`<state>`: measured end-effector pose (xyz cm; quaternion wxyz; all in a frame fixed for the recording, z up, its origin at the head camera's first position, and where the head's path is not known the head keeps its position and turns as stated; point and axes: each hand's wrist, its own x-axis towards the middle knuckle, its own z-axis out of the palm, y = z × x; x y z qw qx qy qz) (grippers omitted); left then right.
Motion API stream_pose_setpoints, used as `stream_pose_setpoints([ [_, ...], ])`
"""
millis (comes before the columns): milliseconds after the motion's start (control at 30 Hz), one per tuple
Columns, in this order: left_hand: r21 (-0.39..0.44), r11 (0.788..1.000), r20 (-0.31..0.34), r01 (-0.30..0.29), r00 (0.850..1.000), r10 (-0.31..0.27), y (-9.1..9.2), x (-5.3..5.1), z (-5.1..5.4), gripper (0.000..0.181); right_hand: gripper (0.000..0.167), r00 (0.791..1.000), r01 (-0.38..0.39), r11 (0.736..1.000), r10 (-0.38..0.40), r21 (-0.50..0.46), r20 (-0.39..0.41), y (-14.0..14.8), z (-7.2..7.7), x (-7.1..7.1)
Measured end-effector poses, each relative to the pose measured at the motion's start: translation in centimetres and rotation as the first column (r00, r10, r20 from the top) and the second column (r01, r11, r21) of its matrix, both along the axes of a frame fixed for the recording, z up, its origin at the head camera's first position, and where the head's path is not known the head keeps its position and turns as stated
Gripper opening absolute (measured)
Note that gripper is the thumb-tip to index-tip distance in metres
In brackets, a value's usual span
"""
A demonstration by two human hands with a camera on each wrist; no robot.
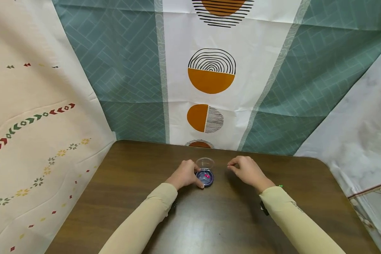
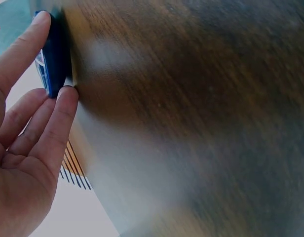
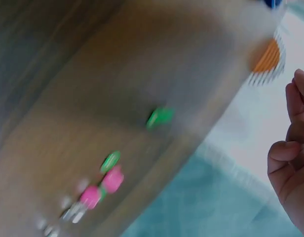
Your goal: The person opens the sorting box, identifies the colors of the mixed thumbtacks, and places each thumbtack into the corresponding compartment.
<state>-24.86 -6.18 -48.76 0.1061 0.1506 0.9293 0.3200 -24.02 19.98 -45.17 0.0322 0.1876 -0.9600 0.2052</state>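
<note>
Broadly, a hanging cloth (image 1: 130,70) in teal and white, printed with orange half-circles, rose behind a brown wooden table (image 1: 209,222). Two pale yellow sleeves (image 1: 139,218) reached in over it. The left hand (image 1: 185,173) was grasping a round blue case (image 1: 201,180), thumb on its near edge and fingers along the far side. The right hand (image 1: 247,171) was apart from the case, off to its right, fingers curled and thumb and forefinger drawn together (whether they pinched anything tiny could not be told). So the case lay on the table between the hands, touching only the left. Its clear lid (image 1: 205,162) stood open on the far side, and a pink bit (image 1: 207,175) sat inside. Beyond the right hand, small pink balls (image 3: 112,180) and green pieces (image 3: 160,116), blurred, lay on the wood.
</note>
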Motion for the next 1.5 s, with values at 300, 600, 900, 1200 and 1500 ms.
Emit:
stream_pose_setpoints([
  [300,-0.004,1.0,0.016,-0.001,1.0,0.001,-0.3,0.0,0.0,0.063,0.016,0.993,0.097,0.995,-0.098,0.024,0.067,7.5,0.7,0.8],
  [600,0.004,1.0,0.019,-0.012,1.0,0.012,-0.4,-0.2,-0.2,0.066,0.007,0.984,0.099,0.989,-0.114,0.113,0.134,12.4,-0.2,1.7],
  [900,-0.001,1.0,0.018,-0.007,1.0,0.007,-0.1,-0.2,-0.2,0.066,0.006,0.975,0.039,0.987,-0.073,0.159,0.212,13.2,-0.8,2.6],
  [1200,-0.004,1.0,0.011,-0.006,1.0,0.006,0.1,-0.2,-0.2,0.067,0.004,0.986,0.016,0.979,-0.05,0.206,0.16,12.9,-1.2,2.6],
  [1500,0.0,1.0,0.034,-0.016,0.999,0.016,0.0,-0.1,-0.2,0.066,0.005,0.987,0.011,0.977,-0.044,0.211,0.152,12.8,-1.6,2.8],
])
